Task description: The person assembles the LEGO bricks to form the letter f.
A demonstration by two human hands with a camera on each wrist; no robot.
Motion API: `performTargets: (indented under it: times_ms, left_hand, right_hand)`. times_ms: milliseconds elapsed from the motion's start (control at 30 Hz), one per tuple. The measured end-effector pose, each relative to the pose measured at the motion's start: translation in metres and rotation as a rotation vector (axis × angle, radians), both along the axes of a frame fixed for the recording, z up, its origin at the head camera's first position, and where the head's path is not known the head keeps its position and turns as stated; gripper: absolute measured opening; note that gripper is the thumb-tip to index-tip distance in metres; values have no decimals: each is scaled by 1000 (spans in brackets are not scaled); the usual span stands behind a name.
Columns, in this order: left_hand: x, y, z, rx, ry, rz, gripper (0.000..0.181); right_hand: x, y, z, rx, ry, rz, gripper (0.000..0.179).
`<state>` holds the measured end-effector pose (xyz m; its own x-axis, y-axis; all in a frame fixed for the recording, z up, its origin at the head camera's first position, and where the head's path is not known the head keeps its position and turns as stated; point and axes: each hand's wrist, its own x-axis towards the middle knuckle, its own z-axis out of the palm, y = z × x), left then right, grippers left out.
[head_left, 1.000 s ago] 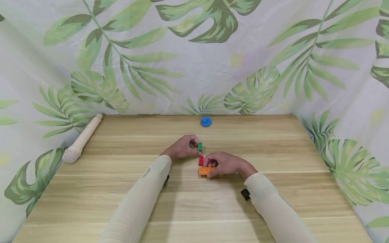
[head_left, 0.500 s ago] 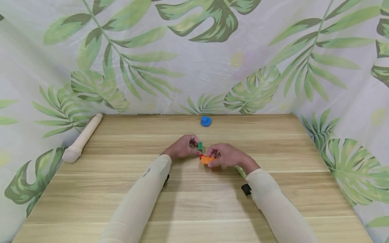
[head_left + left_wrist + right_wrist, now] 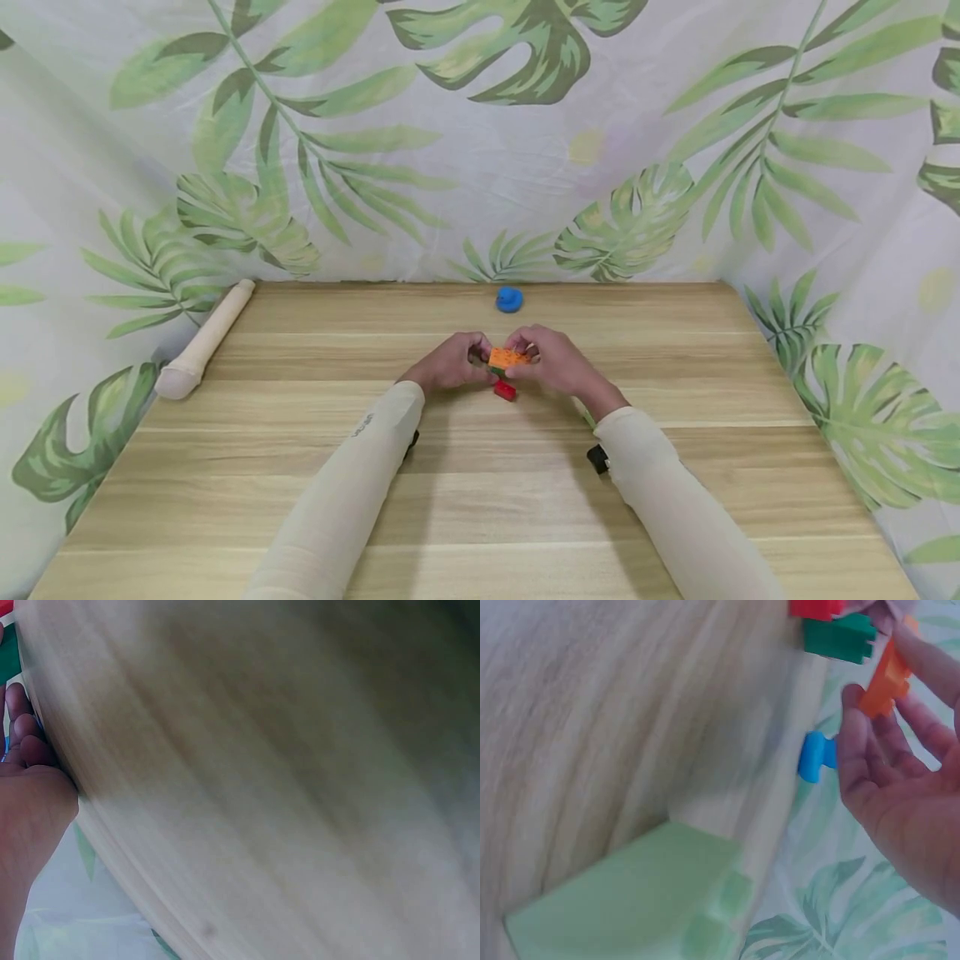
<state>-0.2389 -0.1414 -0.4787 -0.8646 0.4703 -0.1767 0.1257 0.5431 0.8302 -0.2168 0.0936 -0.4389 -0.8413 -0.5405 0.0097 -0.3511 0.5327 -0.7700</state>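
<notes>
In the head view, my left hand curls its thumb and forefinger about the green toy brick, which stands on the table; the left wrist view catches only a corner of that green brick. My right hand pinches an orange studded brick between thumb and fingers. The orange brick is tilted and hides most of the green one from above; in the right wrist view it appears beside the green brick, apart from it. Close to my left thumb lies a small red brick, turned at an angle.
A light green brick sits on the table under my right wrist, mostly hidden in the head view. Behind my hands is a blue toy duck. A beige club-shaped object lies along the left table edge, and leaf-patterned cloth surrounds the table.
My right hand has carried the orange brick away from me, past the red one and over the green one. The red brick has turned slightly. My left hand has stayed in place.
</notes>
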Motion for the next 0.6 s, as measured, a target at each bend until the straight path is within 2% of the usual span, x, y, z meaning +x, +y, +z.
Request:
performTargets:
  times_ms: [200, 433, 600]
  left_hand:
    - [1, -2, 1, -2, -12, -9, 29]
    - [0, -2, 4, 2, 4, -10, 29]
    - [1, -2, 2, -1, -3, -9, 30]
  right_hand:
    - [-5, -14, -8, 19, 107, -29, 32]
    - [-5, -22, -3, 102, 128, -64, 33]
    - [-6, -24, -1, 155, 140, -47, 32]
